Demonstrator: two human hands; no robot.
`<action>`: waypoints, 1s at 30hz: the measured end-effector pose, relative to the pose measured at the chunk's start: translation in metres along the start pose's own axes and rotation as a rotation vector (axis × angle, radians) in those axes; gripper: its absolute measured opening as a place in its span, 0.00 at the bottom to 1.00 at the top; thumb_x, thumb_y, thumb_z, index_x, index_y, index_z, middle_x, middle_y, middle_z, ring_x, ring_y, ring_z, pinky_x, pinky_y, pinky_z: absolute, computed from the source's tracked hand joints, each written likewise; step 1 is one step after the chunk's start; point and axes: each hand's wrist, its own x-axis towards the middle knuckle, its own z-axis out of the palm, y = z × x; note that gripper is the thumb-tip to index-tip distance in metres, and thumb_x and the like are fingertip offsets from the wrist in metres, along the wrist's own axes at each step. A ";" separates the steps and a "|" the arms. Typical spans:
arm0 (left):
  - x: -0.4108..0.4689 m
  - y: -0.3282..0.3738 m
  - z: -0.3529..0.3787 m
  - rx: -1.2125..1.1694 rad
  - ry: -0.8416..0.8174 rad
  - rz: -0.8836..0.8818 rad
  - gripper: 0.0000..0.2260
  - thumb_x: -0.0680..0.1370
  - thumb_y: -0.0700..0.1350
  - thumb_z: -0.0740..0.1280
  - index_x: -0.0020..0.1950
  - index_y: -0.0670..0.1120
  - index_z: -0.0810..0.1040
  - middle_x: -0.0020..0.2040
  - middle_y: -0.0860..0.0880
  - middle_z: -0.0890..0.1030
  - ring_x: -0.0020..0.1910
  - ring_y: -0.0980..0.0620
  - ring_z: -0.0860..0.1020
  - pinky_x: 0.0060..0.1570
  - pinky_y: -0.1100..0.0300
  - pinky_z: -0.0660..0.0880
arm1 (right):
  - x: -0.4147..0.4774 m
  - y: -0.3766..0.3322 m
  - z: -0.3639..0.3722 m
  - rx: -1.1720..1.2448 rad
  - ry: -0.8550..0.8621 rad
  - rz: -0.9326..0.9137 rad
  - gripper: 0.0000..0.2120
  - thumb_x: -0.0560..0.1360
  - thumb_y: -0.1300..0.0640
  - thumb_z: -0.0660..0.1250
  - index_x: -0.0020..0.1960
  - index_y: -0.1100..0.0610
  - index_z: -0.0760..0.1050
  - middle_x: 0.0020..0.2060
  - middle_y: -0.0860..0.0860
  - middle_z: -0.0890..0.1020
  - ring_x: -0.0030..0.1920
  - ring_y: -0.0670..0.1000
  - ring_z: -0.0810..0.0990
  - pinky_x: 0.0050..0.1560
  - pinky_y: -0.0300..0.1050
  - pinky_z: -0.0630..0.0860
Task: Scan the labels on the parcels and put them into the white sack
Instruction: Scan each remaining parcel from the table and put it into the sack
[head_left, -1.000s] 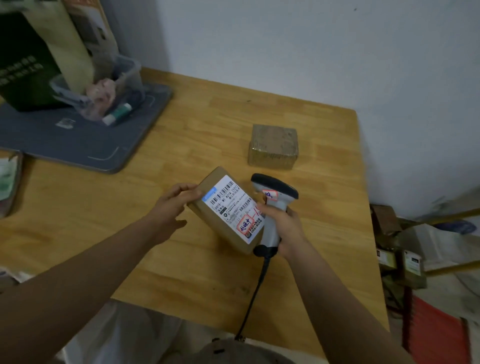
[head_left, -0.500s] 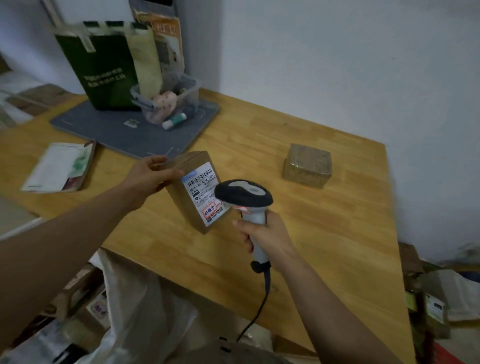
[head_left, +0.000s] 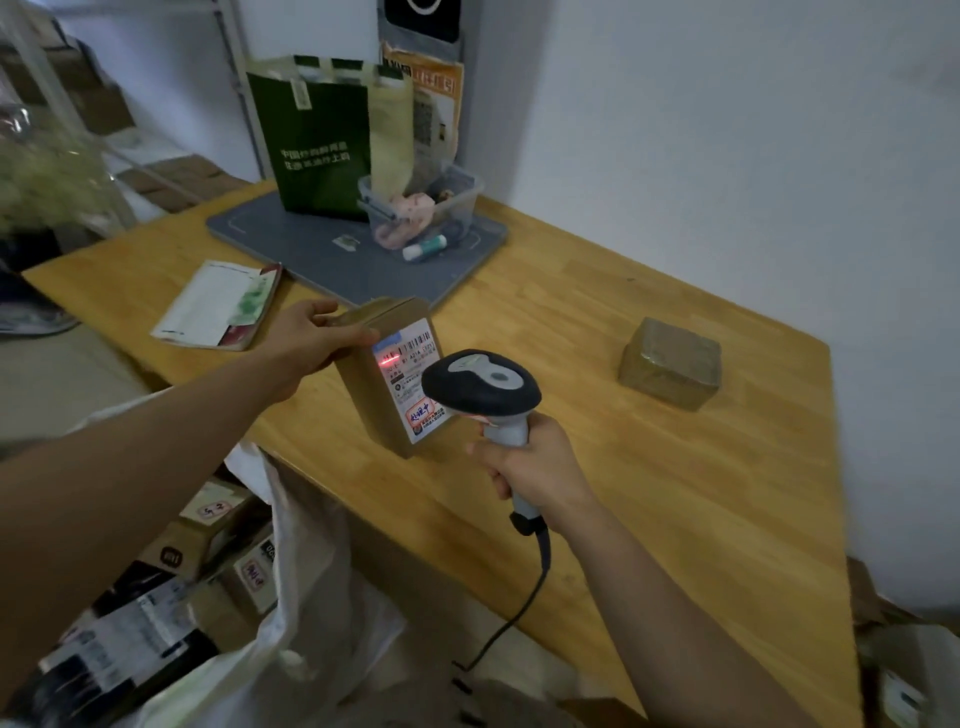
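The scanner (head_left: 480, 387) is covering the right edge of the label (head_left: 402, 384) on the held parcel (head_left: 363, 410), whose small print is blurring past reading. The right hand (head_left: 535, 462) is hiding most of the scanner's grip. The left forearm (head_left: 130, 467) is masking some boxes (head_left: 208, 525) inside the white sack (head_left: 306, 597), which is running off the bottom edge along with the table's (head_left: 675, 493) near right corner.

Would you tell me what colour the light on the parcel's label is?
Red, a short line on the label, seen in the head view.
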 end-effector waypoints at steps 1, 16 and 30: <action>-0.001 -0.001 -0.003 -0.003 0.005 0.002 0.37 0.67 0.47 0.78 0.72 0.46 0.66 0.60 0.45 0.75 0.56 0.46 0.76 0.55 0.53 0.76 | 0.000 -0.001 0.002 0.002 -0.003 -0.003 0.09 0.72 0.62 0.72 0.43 0.53 0.72 0.30 0.51 0.74 0.20 0.44 0.70 0.23 0.39 0.70; -0.010 -0.015 -0.036 -0.022 0.100 -0.027 0.38 0.65 0.50 0.79 0.71 0.47 0.68 0.61 0.45 0.75 0.58 0.45 0.76 0.61 0.48 0.75 | 0.002 -0.010 0.023 -0.045 -0.067 -0.054 0.09 0.72 0.62 0.72 0.41 0.53 0.72 0.25 0.48 0.75 0.20 0.46 0.71 0.24 0.40 0.70; -0.042 -0.062 -0.125 -0.082 0.466 -0.191 0.24 0.71 0.57 0.73 0.56 0.40 0.76 0.49 0.44 0.78 0.41 0.50 0.76 0.44 0.55 0.73 | 0.017 -0.011 0.066 -0.029 -0.253 0.004 0.09 0.72 0.61 0.73 0.46 0.56 0.72 0.24 0.48 0.75 0.21 0.47 0.71 0.23 0.42 0.71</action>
